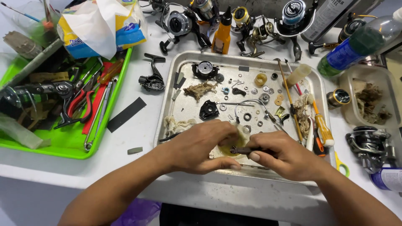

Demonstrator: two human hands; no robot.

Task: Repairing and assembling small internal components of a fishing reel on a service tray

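My left hand [200,145] curls over a small yellowish round part [231,149] with a pale rag at the front of a metal tray [169,106]. My right hand [284,155] pinches a thin dark tool [243,150] whose tip meets that part. The hands touch over the tray's front edge. Small washers, gears, a wire bail [251,104] and black reel pieces [208,110] lie scattered on the tray behind them. Much of the held part is hidden by my fingers.
A green tray [69,144] of pliers and tools sits at left. Several fishing reels [180,23] and an orange bottle [222,35] line the back. An orange-handled screwdriver [322,127], a green bottle [356,46], a plastic tub [370,98] and a reel [368,144] are at right.
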